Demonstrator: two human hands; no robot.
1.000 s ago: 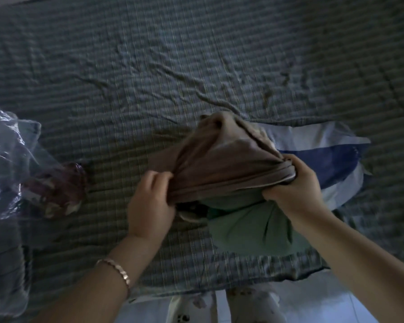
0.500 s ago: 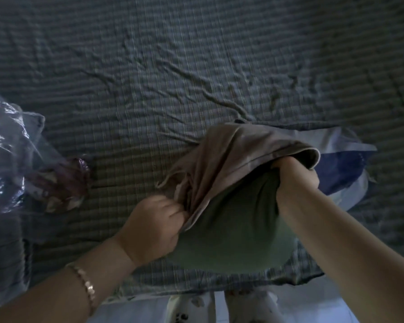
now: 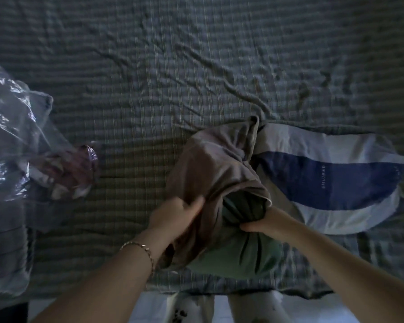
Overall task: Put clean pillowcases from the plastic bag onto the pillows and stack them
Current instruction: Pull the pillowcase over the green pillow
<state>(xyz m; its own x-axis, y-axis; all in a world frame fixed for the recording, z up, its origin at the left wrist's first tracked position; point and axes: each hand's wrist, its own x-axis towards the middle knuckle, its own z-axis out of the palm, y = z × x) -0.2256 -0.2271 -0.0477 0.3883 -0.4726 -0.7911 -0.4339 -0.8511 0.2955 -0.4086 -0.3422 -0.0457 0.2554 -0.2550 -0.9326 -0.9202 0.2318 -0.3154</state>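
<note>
**Brown pillowcase half drawn over the green pillow**

The left hand (image 3: 175, 215) is curled into a bunched fold of the brown pillowcase (image 3: 215, 173), on the left side of its open mouth. The right hand (image 3: 266, 223) is clamped round the green pillow (image 3: 238, 257) just below the hem, thumb across the front, so that the filling is squeezed into creases. A bracelet (image 3: 140, 247) is worn on the left wrist.

The pillow is laid at the near edge of the bed (image 3: 149, 66). Its long axis runs from the person away across the bed: the far end is hidden in the case, the near end is bare. The coming pull is judged to run along that axis, towards the body, and the left hand is the one already on the cloth.

A blue-and-white striped pillow (image 3: 336, 183) is lain against on the right. The plastic bag (image 3: 14, 127), with patterned cloth (image 3: 65, 169) inside, is seen well apart at the left.

Half a second earlier the right hand was tucked under the hem; now it is outside it, on the pillow. The case is hung lower down the left flank, and less green is left bare there
</note>
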